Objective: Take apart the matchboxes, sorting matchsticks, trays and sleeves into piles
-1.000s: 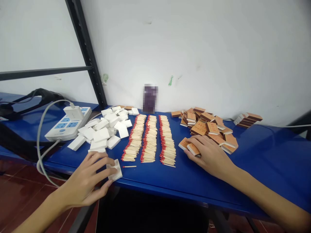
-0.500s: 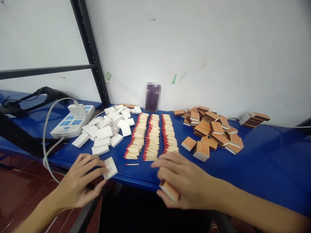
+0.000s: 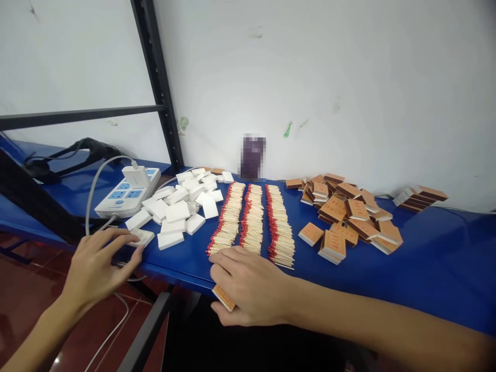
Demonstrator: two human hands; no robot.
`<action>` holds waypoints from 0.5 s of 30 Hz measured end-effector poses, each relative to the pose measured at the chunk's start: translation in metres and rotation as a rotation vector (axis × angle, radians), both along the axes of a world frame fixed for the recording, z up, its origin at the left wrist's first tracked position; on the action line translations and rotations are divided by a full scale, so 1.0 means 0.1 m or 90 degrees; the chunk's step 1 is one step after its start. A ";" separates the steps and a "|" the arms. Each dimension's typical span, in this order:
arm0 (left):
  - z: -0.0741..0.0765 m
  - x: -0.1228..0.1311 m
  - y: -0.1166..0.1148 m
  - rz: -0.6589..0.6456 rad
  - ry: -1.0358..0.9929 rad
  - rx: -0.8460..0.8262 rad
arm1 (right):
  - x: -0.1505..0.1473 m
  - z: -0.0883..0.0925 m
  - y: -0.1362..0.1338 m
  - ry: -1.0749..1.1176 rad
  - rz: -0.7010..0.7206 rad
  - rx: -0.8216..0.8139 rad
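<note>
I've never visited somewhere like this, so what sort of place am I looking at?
Probably an indoor work area, perhaps a small workshop: rows of red-tipped matches and a heap of orange matchboxes lie spread out, with a power strip to the left.

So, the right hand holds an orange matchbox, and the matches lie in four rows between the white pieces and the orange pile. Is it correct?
Not quite: the head view shows three rows of matches, not four. The right hand does hold an orange matchbox, and the rows do lie between the white pieces and the orange pile.
</note>
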State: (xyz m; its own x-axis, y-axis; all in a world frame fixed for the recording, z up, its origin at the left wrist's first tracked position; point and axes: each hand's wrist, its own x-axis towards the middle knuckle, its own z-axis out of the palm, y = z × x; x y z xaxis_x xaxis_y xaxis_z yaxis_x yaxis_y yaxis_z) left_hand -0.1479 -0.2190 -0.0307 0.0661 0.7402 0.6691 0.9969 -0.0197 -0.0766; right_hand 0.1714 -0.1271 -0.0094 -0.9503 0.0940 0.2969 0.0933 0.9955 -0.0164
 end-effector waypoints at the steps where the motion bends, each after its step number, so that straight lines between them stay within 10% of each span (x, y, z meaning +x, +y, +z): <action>1: -0.01 0.01 0.03 0.016 -0.008 -0.007 | 0.01 0.02 0.00 0.011 0.009 0.004; 9: 0.00 0.02 0.03 0.063 -0.076 -0.014 | 0.50 0.29 0.11 0.114 -0.083 -0.106; 15: -0.04 -0.05 0.04 0.048 -0.172 -0.108 | 1.08 0.34 0.49 0.185 -0.330 -0.152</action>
State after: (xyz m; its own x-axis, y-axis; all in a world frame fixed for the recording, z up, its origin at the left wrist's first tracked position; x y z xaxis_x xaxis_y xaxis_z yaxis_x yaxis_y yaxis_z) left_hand -0.1524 -0.2152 -0.0343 -0.1563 0.8387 0.5217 0.9799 0.0652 0.1887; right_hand 0.2798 -0.0777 0.0247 -0.6474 0.6153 0.4498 0.5204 0.7880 -0.3288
